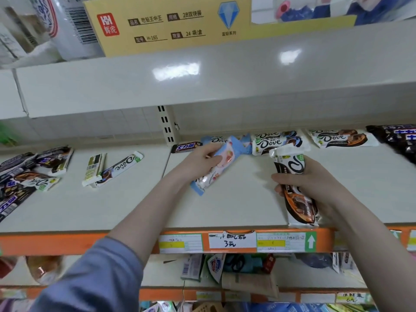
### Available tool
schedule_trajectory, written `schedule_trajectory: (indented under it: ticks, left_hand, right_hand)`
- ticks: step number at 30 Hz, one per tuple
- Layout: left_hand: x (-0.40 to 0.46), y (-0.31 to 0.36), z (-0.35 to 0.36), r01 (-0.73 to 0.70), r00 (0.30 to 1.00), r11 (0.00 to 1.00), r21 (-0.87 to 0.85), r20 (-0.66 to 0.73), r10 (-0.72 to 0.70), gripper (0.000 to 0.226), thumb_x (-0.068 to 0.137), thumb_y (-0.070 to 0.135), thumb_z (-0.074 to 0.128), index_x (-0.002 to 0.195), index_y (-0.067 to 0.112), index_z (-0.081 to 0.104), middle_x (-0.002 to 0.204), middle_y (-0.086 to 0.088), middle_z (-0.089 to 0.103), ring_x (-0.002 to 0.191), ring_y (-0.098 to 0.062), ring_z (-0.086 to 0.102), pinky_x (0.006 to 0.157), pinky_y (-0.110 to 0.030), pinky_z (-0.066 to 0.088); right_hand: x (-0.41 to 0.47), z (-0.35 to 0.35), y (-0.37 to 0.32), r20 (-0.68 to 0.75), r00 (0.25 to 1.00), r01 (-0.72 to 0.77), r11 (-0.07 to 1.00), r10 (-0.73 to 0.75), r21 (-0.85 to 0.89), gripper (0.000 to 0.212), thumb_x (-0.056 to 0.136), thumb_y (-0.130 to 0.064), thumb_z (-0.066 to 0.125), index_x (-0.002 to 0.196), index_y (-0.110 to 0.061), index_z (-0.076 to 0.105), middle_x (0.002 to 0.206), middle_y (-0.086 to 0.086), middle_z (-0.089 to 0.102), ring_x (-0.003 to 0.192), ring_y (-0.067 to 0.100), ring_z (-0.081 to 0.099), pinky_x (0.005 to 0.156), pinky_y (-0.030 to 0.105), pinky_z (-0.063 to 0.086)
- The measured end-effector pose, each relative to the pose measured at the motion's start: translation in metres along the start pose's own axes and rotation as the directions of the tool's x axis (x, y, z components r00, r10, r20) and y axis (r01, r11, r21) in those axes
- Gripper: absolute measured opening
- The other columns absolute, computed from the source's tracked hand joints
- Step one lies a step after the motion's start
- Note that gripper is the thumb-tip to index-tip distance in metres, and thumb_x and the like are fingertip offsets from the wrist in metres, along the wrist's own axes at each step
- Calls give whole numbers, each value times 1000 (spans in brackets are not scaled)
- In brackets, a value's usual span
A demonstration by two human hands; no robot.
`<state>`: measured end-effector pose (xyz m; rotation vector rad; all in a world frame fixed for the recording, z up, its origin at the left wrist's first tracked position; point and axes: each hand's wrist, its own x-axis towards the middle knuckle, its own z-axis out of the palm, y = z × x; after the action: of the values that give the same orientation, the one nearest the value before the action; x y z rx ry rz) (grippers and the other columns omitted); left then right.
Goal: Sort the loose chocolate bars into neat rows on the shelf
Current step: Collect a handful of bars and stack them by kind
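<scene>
The left hand (203,159) grips a pale blue bar (215,167) near the shelf's (135,210) back edge. The right hand (308,176) holds a dark Dove bar (292,183) that overhangs the front edge. Loose bars (33,174) lie jumbled at the left end. If the right grip slackens, the dark bar could slide off the front edge.

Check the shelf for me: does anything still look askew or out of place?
Yes. On the shelf's left end, a heap of dark bars overlaps at mixed angles, and two loose bars lie tilted beside it. At the back, one dark bar sits alone beside the Dove rows.
</scene>
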<state>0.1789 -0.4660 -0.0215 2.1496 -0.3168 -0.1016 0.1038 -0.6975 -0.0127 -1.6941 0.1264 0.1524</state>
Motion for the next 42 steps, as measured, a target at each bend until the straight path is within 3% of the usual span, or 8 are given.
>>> schedule_trajectory:
  ticks: [7,9,14,19,26,30,37,42]
  left_hand:
    - [47,-15,-14,-82,996,944,320,61,66,28,87,10,59,112,20,65,97,3,61,84,-11,54,70,-13,41]
    - [56,-17,-15,-85,993,940,329,105,53,28,88,12,57,113,21,66,103,5,64,91,-10,57,80,-20,44]
    - [71,-8,-15,-127,988,928,350,129,86,29,90,9,53,113,18,68,92,7,62,70,3,51,58,-4,34]
    - [79,-8,-5,-134,989,938,321,106,105,30,89,9,54,116,16,67,119,1,65,96,-8,57,70,-6,38]
    - [76,-18,12,-236,970,893,384,32,242,25,91,2,47,108,0,66,96,-1,59,77,-16,51,60,-15,38]
    - [73,-27,18,-331,934,863,380,0,358,28,86,-4,53,107,3,70,106,-16,69,72,-3,54,57,-2,30]
    - [69,-33,23,-274,920,836,475,-125,372,25,85,4,58,105,9,71,110,-7,70,99,-27,62,75,-23,36]
    - [34,-26,20,-270,895,870,413,-225,385,21,84,15,60,97,4,72,99,-11,70,95,-29,60,83,-30,38]
  right_hand:
    - [1,0,0,-22,999,-24,1000,24,-7,21,77,-5,70,93,-12,58,75,15,66,64,23,65,69,37,52]
    - [1,0,1,-27,999,-23,1000,23,-9,22,76,-5,70,93,-12,58,74,14,66,64,24,65,69,37,51]
    - [3,-1,3,-35,999,-20,999,19,-35,24,76,-7,71,96,-15,59,74,12,68,68,24,67,72,39,52]
    - [6,0,4,-41,999,-21,999,20,-43,22,75,-8,71,93,-14,60,65,8,69,59,18,67,66,33,50]
    - [10,5,4,-71,997,-14,996,8,-89,18,74,-7,72,87,-13,61,72,10,70,58,15,67,69,33,51]
    - [10,8,3,-101,995,-2,992,-10,-124,16,74,-7,71,87,-10,62,73,13,70,61,18,64,72,34,50]
    - [10,11,7,-165,986,23,998,-31,-54,22,73,-11,74,93,-19,67,89,5,73,83,23,68,82,39,52]
    - [4,13,5,-214,977,32,987,2,156,12,74,-9,72,85,-12,69,78,7,73,63,19,68,62,30,54]
